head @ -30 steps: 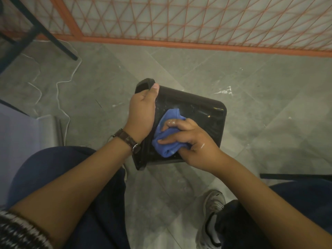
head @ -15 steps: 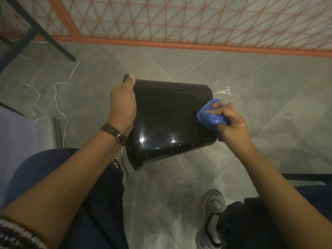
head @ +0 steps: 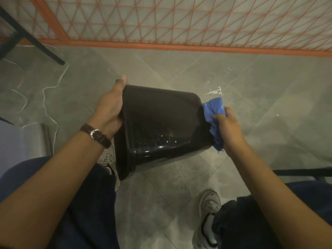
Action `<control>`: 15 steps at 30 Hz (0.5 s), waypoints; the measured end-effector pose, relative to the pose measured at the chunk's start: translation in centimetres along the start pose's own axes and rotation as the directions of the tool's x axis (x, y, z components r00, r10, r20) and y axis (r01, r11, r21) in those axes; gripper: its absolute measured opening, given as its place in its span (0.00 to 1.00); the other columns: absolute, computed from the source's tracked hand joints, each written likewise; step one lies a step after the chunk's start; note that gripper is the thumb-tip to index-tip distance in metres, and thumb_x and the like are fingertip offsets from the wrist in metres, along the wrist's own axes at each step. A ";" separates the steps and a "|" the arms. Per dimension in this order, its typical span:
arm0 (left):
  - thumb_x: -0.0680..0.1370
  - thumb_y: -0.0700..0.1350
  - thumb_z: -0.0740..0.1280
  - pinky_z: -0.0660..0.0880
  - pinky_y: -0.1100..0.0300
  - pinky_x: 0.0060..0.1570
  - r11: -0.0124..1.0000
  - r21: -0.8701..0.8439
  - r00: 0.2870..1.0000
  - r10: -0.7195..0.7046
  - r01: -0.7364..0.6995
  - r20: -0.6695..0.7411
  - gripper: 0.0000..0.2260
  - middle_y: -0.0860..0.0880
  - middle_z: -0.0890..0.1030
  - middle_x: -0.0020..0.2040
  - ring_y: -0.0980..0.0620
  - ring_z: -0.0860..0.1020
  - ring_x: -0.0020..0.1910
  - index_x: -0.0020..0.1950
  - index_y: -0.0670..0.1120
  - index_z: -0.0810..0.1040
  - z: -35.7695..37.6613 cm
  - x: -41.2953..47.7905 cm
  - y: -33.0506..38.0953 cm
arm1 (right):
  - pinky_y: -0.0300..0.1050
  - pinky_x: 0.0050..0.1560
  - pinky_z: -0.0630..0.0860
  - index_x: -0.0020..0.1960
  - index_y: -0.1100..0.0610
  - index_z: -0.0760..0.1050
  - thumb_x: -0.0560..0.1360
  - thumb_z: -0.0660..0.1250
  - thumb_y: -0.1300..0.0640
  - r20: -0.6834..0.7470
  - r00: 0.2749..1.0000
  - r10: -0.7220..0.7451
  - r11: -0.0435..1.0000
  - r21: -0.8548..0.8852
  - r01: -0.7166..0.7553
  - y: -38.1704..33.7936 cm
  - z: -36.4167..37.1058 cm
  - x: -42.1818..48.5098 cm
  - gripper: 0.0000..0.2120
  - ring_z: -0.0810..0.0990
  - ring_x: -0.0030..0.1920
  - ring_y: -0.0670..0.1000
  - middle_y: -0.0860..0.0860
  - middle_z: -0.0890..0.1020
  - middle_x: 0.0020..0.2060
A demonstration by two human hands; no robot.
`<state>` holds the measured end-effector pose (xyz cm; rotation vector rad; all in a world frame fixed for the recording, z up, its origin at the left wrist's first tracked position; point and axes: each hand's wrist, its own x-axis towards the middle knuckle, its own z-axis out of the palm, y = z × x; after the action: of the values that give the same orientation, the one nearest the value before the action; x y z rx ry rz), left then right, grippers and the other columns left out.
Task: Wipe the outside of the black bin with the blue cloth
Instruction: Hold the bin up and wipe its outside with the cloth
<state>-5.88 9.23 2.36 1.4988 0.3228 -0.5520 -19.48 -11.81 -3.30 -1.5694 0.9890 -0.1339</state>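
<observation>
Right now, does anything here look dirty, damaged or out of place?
No damage shows. The black bin lies on its side in the air only because the left hand holds its rim while the right hand presses the blue cloth on its base. White specks remain on its lower wall, and white marks stain the floor.

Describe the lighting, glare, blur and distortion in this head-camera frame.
Head view: dim, warm light, so the black bin shows little surface detail; small specular glints sit low on its glossy side; the blue cloth in the right hand and the left hand look slightly soft; the wide-angle lens bows the orange lattice panel and the floor tiles.
</observation>
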 end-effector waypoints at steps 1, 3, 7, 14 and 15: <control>0.78 0.55 0.63 0.79 0.58 0.42 0.999 -0.041 0.998 -0.004 0.007 0.064 0.12 0.50 0.78 0.38 0.54 0.79 0.38 0.43 0.47 0.75 0.0 -0.3 0.3 | 0.35 0.25 0.71 0.54 0.52 0.67 0.78 0.58 0.60 -0.011 1.000 -0.006 1.000 -0.005 0.006 -0.3 -0.2 0.0 0.07 0.74 0.31 0.47 0.49 0.75 0.33; 0.78 0.50 0.63 0.80 0.60 0.45 0.996 -0.087 0.971 0.023 -0.002 0.238 0.08 0.50 0.80 0.41 0.55 0.80 0.42 0.47 0.47 0.77 0.2 -1.3 0.8 | 0.39 0.25 0.70 0.57 0.52 0.66 0.78 0.57 0.59 -0.048 0.998 0.026 0.999 0.031 -0.025 -0.4 -0.6 0.2 0.08 0.73 0.29 0.48 0.51 0.75 0.32; 0.68 0.42 0.65 0.81 0.60 0.44 0.961 -0.261 0.829 0.070 0.093 0.555 0.10 0.49 0.85 0.43 0.55 0.83 0.44 0.44 0.44 0.84 0.7 -3.3 0.8 | 0.35 0.19 0.65 0.62 0.58 0.67 0.77 0.57 0.60 -0.133 0.967 0.216 0.961 0.204 -0.187 0.2 -1.0 0.9 0.13 0.69 0.22 0.49 0.52 0.74 0.27; 0.81 0.52 0.56 0.71 0.51 0.66 0.920 0.375 0.949 -0.011 -0.113 0.314 0.16 0.47 0.77 0.64 0.50 0.76 0.62 0.66 0.49 0.71 2.1 -2.3 -1.5 | 0.32 0.18 0.65 0.66 0.57 0.63 0.76 0.58 0.60 -0.219 0.947 0.236 0.949 0.264 -0.175 0.4 -1.6 1.4 0.18 0.70 0.15 0.45 0.55 0.75 0.33; 0.81 0.54 0.55 0.71 0.52 0.65 0.911 0.396 0.960 -0.002 -0.114 0.280 0.17 0.47 0.77 0.63 0.50 0.77 0.61 0.66 0.49 0.71 2.1 -2.0 -1.8 | 0.33 0.18 0.65 0.66 0.57 0.63 0.76 0.58 0.59 -0.246 0.945 0.216 0.953 0.263 -0.150 0.2 -1.7 1.5 0.19 0.71 0.16 0.45 0.55 0.75 0.33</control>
<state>-8.77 7.52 2.07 1.7993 -0.0623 -0.8078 -19.64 -14.01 -3.65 -1.2488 1.2808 -0.3346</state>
